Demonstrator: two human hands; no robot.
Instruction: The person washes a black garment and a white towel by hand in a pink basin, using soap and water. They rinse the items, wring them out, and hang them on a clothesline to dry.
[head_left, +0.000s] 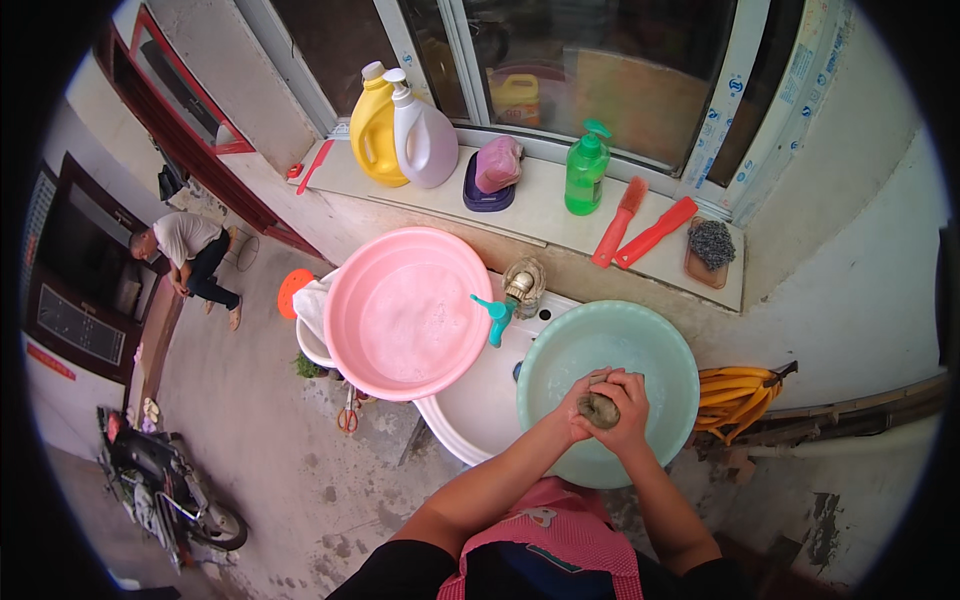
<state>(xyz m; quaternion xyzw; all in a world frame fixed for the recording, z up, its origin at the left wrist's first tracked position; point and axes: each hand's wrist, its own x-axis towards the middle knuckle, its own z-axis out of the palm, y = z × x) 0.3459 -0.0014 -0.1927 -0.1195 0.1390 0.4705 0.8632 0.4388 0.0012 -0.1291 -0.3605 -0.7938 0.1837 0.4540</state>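
Note:
Both of my hands are pressed around a wadded grey-green cloth. My left hand grips it from the left, and my right hand wraps it from the right. They are over the pale green plastic basin, which holds cloudy water. Most of the cloth is hidden by my fingers. To the left, a pink plastic basin contains sudsy water. Between the two basins, a tap with a teal handle projects from the wall above the white sink.
On the ledge stand a yellow jug, a pump bottle, soap, a green dispenser, red brushes and a steel scourer. Scissors hang left; yellow gloves hang right. A seated person and motorcycle are farther left.

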